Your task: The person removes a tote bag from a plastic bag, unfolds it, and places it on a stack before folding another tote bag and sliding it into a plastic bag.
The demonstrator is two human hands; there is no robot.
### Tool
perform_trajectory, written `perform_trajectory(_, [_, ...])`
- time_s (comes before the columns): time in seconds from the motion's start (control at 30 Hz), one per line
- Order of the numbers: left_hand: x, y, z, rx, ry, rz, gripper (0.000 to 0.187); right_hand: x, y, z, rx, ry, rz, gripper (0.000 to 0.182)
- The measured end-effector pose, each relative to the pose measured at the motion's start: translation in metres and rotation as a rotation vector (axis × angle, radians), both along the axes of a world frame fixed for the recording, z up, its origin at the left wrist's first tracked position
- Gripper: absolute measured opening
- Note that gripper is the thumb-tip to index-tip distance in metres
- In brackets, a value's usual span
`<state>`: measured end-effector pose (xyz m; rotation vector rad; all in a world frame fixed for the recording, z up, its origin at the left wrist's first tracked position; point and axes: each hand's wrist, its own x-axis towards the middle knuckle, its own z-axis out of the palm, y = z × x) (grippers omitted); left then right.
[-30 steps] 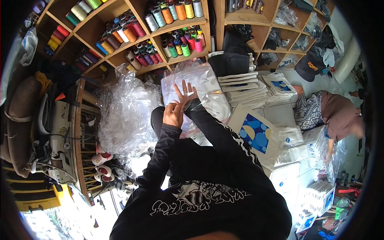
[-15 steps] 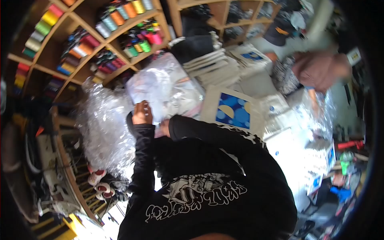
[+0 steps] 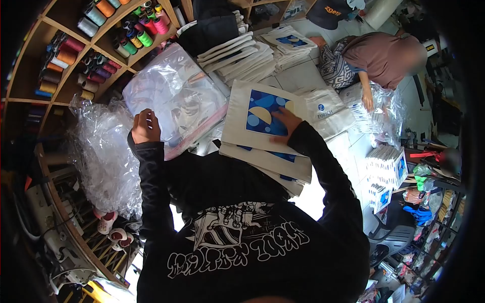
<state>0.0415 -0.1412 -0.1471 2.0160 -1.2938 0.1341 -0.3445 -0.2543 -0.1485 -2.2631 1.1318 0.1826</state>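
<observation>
My right hand (image 3: 288,124) is over a cream cloth tote bag (image 3: 236,118) with a blue circle print, its fingers apart and slightly blurred. More tote bags (image 3: 298,169) lie fanned out beneath that one, near my lap. My left hand (image 3: 146,127) is at the left edge of a stack of clear plastic bags (image 3: 174,91), fingers curled in. Whatever those fingers pinch is hidden or too transparent to make out.
Crumpled clear plastic (image 3: 103,156) lies to the left, below shelves of thread spools (image 3: 134,43). Folded tote bags (image 3: 235,55) are piled ahead. Another person (image 3: 379,55) sits at the right, a hand on plastic-wrapped bags (image 3: 379,108). Bundled bags (image 3: 386,166) stand nearer, by a chair (image 3: 391,237).
My right hand has moved from beside the plastic stack rightward to the printed tote bag. My left hand remains by the plastic, fingers still curled. The view has shifted.
</observation>
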Motion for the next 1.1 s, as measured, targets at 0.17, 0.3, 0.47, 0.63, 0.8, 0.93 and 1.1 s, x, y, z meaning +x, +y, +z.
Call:
perform_trajectory(0.17, [0.001, 0.001, -0.006, 0.022, -0.019, -0.056, 0.006, -0.008, -0.067, -0.079, -0.179, 0.046, -0.259, 0.093])
perform_trajectory(0.3, [0.004, 0.003, -0.007, 0.048, -0.024, -0.083, 0.007, -0.002, -0.121, -0.075, 0.177, 0.116, -0.251, 0.087])
perform_trajectory(0.47, [0.004, 0.004, -0.006, 0.044, -0.023, -0.07, 0.009, 0.0, -0.148, -0.061, 0.16, 0.21, -0.035, 0.074])
perform_trajectory(0.63, [0.009, 0.005, -0.003, 0.057, -0.011, -0.064, 0.009, -0.013, -0.139, -0.001, 0.139, 0.21, 0.026, 0.047])
perform_trajectory(0.8, [0.009, 0.003, -0.001, 0.059, 0.004, -0.062, 0.01, -0.029, -0.112, 0.106, 0.185, 0.163, -0.073, 0.051])
perform_trajectory(0.93, [0.004, 0.002, 0.005, 0.082, 0.026, -0.068, 0.01, -0.024, -0.05, 0.213, -0.026, -0.027, -0.079, 0.025])
perform_trajectory(1.1, [0.003, -0.003, 0.002, 0.063, 0.026, -0.082, 0.009, -0.015, 0.021, 0.213, -0.273, 0.126, 0.034, 0.011])
